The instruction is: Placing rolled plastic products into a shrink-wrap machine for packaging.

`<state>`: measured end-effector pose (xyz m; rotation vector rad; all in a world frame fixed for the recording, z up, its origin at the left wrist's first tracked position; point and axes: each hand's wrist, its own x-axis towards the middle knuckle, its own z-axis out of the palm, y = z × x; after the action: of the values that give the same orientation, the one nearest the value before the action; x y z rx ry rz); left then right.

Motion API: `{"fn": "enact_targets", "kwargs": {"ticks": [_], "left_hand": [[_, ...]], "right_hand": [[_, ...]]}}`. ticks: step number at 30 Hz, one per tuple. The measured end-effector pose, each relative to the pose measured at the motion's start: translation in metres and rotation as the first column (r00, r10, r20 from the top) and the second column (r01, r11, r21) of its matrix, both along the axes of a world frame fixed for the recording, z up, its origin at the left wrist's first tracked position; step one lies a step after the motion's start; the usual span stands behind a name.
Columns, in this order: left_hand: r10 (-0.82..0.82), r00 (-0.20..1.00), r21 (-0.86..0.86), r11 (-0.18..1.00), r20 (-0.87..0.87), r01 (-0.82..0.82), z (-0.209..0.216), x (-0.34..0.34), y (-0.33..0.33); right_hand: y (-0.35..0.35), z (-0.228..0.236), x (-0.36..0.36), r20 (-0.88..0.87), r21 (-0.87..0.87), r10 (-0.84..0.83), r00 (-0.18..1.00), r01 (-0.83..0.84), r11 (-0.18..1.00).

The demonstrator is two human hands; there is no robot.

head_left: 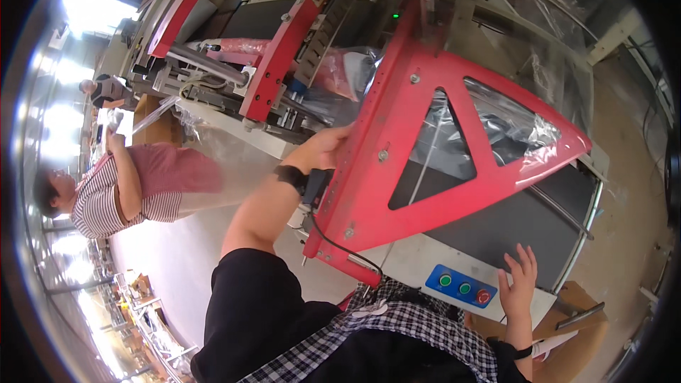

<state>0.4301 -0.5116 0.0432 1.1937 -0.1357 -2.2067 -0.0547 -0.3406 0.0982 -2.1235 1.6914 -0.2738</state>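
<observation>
A red sealing frame [418,156] with triangular cut-outs stretches across the machine in front of me. My left hand [328,149] reaches to the left edge of this frame, and its fingertips are hidden behind it. With fingers spread, my right hand [520,287] is raised just right of the blue button panel [461,286], holding nothing. Crumpled clear plastic film [443,143] shows through the cut-outs, over a dark belt [489,230]. Past my left hand, a pink and white item in clear wrap [342,74] lies inside the machine.
A second red bar [280,64] with metal rods stands at the upper left. Another person [135,184] in a striped top and pink apron is on the left; one more is farther back. A cardboard box [585,319] sits at the lower right.
</observation>
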Motion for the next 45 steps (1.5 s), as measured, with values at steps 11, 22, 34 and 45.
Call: {"fn": "enact_targets", "kwargs": {"ticks": [11, 22, 34, 45], "left_hand": [[-0.126, 0.796, 0.016, 0.989, 0.592, 0.144, -0.007, 0.057, 0.022], [0.681, 0.118, -0.354, 0.218, 0.723, 0.909, 0.087, -0.211, 0.091], [0.221, 0.067, -0.026, -0.183, 0.973, 0.983, 0.089, -0.364, 0.024], [-0.681, -0.12, -0.177, -0.35, 0.723, 0.92, -0.059, -0.409, 0.143]], "right_hand": [[0.104, -0.008, -0.076, 0.196, -0.003, -0.257, 0.947, 0.262, 0.965], [0.303, -0.148, -0.21, 0.199, 0.187, -0.871, 0.45, 0.855, 0.484], [0.376, -0.296, -0.189, -0.155, 0.704, -0.969, 0.192, 0.71, 0.028], [0.177, -0.417, -0.18, -0.288, 0.529, -0.692, -0.662, 0.493, -0.691]]}}
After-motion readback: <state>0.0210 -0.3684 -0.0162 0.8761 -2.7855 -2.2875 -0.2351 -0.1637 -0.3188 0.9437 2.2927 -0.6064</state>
